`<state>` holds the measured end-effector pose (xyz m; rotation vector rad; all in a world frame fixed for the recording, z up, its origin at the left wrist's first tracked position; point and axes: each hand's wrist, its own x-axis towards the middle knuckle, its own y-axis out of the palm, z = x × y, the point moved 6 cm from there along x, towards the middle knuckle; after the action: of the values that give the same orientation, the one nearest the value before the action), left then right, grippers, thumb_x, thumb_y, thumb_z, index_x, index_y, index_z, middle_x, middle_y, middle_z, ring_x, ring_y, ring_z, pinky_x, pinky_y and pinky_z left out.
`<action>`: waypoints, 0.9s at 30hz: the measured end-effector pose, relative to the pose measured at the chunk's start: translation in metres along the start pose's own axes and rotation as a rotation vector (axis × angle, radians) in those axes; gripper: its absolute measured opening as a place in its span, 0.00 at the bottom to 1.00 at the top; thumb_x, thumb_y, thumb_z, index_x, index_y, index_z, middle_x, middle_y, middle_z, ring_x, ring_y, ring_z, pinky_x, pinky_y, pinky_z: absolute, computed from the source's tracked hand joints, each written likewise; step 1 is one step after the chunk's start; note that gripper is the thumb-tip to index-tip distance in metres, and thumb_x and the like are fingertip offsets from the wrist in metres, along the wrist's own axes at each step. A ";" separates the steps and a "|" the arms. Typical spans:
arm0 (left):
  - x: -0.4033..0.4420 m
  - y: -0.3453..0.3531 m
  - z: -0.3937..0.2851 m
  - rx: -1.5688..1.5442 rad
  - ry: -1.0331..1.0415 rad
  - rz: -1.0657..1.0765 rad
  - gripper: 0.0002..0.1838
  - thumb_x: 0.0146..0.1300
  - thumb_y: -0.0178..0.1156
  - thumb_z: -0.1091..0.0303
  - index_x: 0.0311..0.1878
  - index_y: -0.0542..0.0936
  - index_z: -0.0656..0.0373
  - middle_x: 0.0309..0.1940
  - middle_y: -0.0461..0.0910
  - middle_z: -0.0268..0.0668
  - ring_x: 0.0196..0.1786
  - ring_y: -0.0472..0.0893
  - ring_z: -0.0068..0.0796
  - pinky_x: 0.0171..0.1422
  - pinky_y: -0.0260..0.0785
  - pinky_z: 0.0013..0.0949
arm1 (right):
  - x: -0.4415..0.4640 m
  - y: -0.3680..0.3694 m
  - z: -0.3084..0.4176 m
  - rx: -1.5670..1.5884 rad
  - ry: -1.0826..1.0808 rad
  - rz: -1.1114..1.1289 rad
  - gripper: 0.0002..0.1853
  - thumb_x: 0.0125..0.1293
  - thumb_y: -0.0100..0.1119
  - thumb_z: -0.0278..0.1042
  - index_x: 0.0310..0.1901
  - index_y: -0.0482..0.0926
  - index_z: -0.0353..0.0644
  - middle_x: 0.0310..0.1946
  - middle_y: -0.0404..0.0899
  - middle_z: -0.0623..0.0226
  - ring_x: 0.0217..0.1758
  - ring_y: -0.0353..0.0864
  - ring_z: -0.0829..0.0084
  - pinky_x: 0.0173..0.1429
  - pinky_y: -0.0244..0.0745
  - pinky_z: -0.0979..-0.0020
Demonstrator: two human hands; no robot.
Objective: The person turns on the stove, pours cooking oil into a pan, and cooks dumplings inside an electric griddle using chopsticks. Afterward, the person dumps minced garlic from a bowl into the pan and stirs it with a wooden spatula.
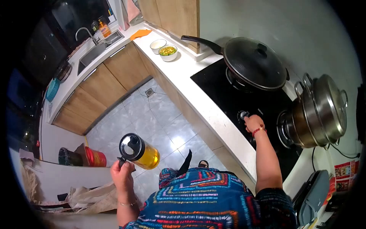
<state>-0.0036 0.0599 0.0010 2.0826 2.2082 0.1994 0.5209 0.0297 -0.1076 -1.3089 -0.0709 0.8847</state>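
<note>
The left hand [123,174] is holding the jug [140,151] out over the floor [160,114], well apart from the desk [206,108]. Its grip is pinching the black handle [122,162], and yellow oil [151,157] is showing inside the jug. The right hand [254,123] is reaching over the desk to the stove [225,97], and its grip seems to be closing around the knob [242,114]; the hand is hiding part of it, so I cannot tell if the knob is turning. The covered pan [254,63] is resting on one burner [232,78], and the tall pot [314,114] is standing on the other side, near the right arm [268,160]. For doing this well, the right hand should be holding the knob softly and moving it slowly, and the arm should be leaning away from the pot, which may be hot. The left hand should be squeezing the handle firmly, with the jug standing straight, so no oil is dripping.
</note>
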 end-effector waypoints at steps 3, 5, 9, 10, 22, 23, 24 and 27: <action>0.078 0.009 -0.002 0.032 0.023 0.056 0.06 0.53 0.56 0.72 0.25 0.70 0.62 0.18 0.68 0.29 0.20 0.65 0.17 0.27 0.59 0.22 | 0.025 0.006 0.030 0.186 0.027 0.031 0.20 0.57 0.49 0.46 0.22 0.79 0.37 0.16 0.77 0.63 0.24 0.79 0.66 0.34 0.72 0.66; 0.105 0.017 0.009 -0.026 -0.032 0.143 0.05 0.53 0.55 0.74 0.24 0.70 0.61 0.17 0.68 0.28 0.20 0.65 0.17 0.27 0.59 0.22 | 0.018 0.005 0.026 0.312 0.152 0.007 0.20 0.57 0.49 0.45 0.20 0.78 0.36 0.15 0.77 0.62 0.24 0.79 0.66 0.32 0.72 0.67; 0.163 0.040 0.036 -0.017 -0.115 0.261 0.04 0.52 0.55 0.74 0.25 0.70 0.61 0.17 0.67 0.27 0.20 0.65 0.16 0.27 0.59 0.22 | 0.044 0.006 -0.002 0.034 0.192 -0.022 0.17 0.56 0.46 0.39 0.24 0.79 0.34 0.22 0.79 0.57 0.27 0.80 0.61 0.33 0.73 0.65; 0.182 0.039 0.035 -0.065 -0.125 0.311 0.05 0.52 0.56 0.72 0.25 0.70 0.61 0.17 0.68 0.27 0.21 0.65 0.16 0.27 0.59 0.22 | 0.041 0.009 0.006 -0.156 0.129 -0.049 0.18 0.58 0.42 0.39 0.32 0.78 0.34 0.33 0.77 0.53 0.38 0.78 0.59 0.41 0.72 0.63; 0.318 0.064 0.031 -0.034 -0.117 0.598 0.10 0.53 0.59 0.69 0.24 0.69 0.60 0.17 0.69 0.30 0.20 0.65 0.16 0.26 0.59 0.21 | -0.009 -0.001 0.055 -0.220 0.398 -0.131 0.17 0.58 0.42 0.32 0.49 0.72 0.42 0.51 0.72 0.56 0.53 0.73 0.60 0.55 0.68 0.64; 0.321 0.066 0.031 -0.089 -0.115 0.637 0.10 0.53 0.59 0.69 0.24 0.69 0.61 0.17 0.69 0.30 0.20 0.65 0.17 0.26 0.59 0.22 | -0.010 -0.002 0.057 -0.243 0.400 -0.128 0.17 0.58 0.42 0.31 0.49 0.72 0.42 0.50 0.73 0.56 0.53 0.73 0.60 0.55 0.69 0.64; 0.323 0.067 0.031 -0.085 -0.120 0.644 0.10 0.53 0.59 0.69 0.24 0.69 0.61 0.17 0.69 0.30 0.20 0.65 0.17 0.26 0.59 0.22 | -0.011 -0.005 0.060 -0.252 0.394 -0.134 0.16 0.58 0.43 0.31 0.48 0.73 0.42 0.49 0.74 0.56 0.52 0.74 0.60 0.55 0.69 0.65; 0.328 0.074 0.027 -0.066 -0.112 0.638 0.10 0.53 0.59 0.69 0.23 0.69 0.61 0.16 0.69 0.30 0.20 0.64 0.17 0.26 0.58 0.22 | -0.008 -0.004 0.060 -0.290 0.368 -0.162 0.14 0.58 0.44 0.32 0.45 0.73 0.45 0.45 0.76 0.59 0.49 0.75 0.58 0.52 0.70 0.63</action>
<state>0.0540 0.3917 -0.0075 2.6098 1.3921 0.1881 0.4873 0.0735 -0.0822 -1.6938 -0.0159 0.4966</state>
